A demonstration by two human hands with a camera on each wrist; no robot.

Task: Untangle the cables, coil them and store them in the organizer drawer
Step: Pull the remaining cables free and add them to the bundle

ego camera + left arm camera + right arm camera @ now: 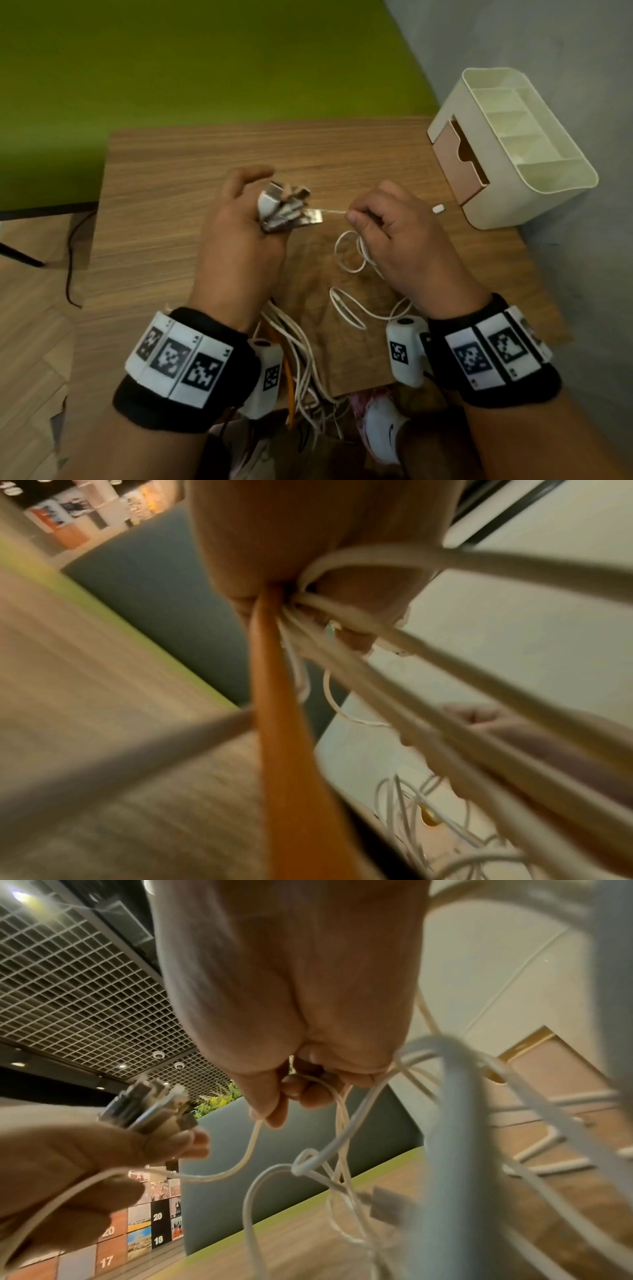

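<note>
My left hand [239, 219] is raised over the wooden table [164, 192] and grips a bunch of metal USB plugs [287, 210] with their cables. Those white cables and one orange cable [274, 723] run back under the wrist toward the table's near edge. My right hand [387, 226] pinches a thin white cable [334, 212] stretched taut from the plug bunch, thumb against forefinger. More loops of white cable [346, 253] hang from this hand onto the table. In the right wrist view the pinched cable [253, 1139] sags toward the left hand [68, 1177].
A cream desk organizer [527, 161] stands at the table's far right, its tan drawer [462, 161] pulled partly out. A loose white connector [438, 208] lies just in front of it. A grey wall runs along the right side. White-shoed feet [380, 431] show below the near edge.
</note>
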